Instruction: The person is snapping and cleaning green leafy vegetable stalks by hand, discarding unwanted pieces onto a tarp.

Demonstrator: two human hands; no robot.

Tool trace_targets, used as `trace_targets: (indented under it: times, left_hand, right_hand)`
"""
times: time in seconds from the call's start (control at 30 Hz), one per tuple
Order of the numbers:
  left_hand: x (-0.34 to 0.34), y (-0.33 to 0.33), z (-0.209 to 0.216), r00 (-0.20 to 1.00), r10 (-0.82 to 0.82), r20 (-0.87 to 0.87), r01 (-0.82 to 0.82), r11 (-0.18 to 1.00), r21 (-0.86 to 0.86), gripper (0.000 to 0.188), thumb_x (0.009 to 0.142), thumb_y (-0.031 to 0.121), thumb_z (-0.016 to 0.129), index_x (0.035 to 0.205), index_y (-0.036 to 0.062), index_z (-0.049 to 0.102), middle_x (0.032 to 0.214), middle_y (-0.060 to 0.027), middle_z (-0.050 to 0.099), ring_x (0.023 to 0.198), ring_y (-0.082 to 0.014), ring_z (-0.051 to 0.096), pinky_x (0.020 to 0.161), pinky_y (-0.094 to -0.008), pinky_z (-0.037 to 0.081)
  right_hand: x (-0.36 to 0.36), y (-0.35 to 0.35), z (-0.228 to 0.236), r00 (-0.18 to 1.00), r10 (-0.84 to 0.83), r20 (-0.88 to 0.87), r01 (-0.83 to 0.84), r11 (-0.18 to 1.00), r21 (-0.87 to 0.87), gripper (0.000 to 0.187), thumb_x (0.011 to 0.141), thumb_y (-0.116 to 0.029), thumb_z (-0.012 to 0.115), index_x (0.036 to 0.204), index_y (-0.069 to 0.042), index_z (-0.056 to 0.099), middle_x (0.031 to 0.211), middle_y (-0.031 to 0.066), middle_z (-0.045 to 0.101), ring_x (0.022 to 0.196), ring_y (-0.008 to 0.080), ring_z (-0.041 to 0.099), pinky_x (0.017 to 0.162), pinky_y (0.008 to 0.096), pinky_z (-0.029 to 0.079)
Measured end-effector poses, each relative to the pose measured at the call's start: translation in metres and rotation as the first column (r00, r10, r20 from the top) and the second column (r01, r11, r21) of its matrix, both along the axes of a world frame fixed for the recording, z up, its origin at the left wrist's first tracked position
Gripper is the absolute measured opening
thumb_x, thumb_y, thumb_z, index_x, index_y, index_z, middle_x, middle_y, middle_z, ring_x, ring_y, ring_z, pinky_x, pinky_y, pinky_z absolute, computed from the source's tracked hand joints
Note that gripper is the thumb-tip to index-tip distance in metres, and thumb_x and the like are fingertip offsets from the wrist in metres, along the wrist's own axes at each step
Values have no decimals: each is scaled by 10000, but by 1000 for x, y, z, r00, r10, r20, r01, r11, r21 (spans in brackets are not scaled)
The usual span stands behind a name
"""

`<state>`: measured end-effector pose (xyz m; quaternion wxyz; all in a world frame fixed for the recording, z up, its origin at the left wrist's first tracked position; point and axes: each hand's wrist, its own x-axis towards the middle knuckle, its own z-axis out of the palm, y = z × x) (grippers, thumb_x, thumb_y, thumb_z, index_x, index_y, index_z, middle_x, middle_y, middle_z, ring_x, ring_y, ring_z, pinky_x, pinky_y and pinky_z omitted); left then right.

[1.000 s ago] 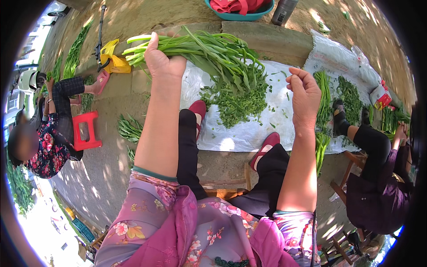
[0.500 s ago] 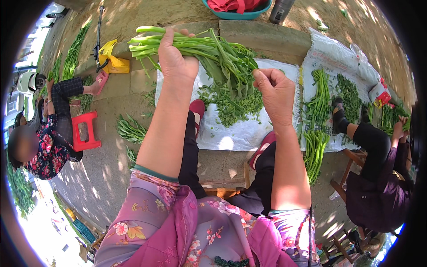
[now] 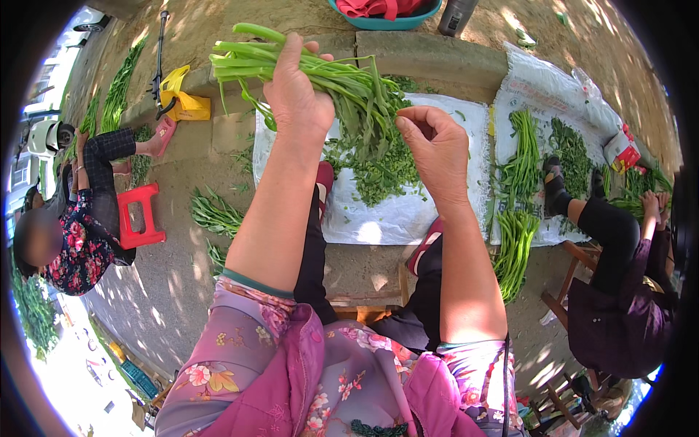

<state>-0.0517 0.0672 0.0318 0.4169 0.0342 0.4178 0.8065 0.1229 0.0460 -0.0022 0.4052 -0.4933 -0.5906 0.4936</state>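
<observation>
A bunch of leafy green vegetable stems (image 3: 357,91) is wrapped in my left hand (image 3: 297,91), its pale cut ends toward the left and its leaves drooping to the right. My right hand (image 3: 439,149) is beside the leafy end, thumb and forefinger pinched together; whatever is between them is too small to make out. Beneath the bunch, a pile of loose picked leaves (image 3: 386,178) covers part of a white woven sheet (image 3: 349,227).
On the right, a second woven sheet (image 3: 539,80) carries laid-out stems (image 3: 522,149), and another person (image 3: 619,306) sits there. Another seated person (image 3: 80,233) is at left, near a red stool (image 3: 140,216). A stone curb (image 3: 429,57) runs behind the sheets.
My right hand has shifted left and slightly down along the leaves. My left hand has moved slightly right and up, tilting the bunch, with its leafy end lower.
</observation>
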Motion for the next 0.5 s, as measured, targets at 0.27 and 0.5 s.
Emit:
trace_targets:
  times: [0.27, 0.5]
  left_hand:
    - [-3, 1, -9, 999, 2, -33, 0, 998, 60, 257, 833, 133, 650, 1022, 57, 494, 844, -97, 576, 681, -239, 566, 634, -391, 476]
    - [-2, -1, -7, 999, -10, -39, 12, 999, 44, 198, 852, 137, 628, 983, 56, 505, 834, -91, 572, 708, -223, 559, 664, -375, 474]
  right_hand:
    - [-3, -6, -13, 976, 105, 190, -97, 994, -52, 242, 719, -70, 704, 943, -15, 632, 774, 65, 581, 629, 151, 548, 615, 287, 467]
    - [-3, -6, -15, 977, 92, 193, -86, 995, -40, 220, 776, -59, 662, 983, -2, 620, 744, 22, 583, 623, 95, 522, 588, 251, 453]
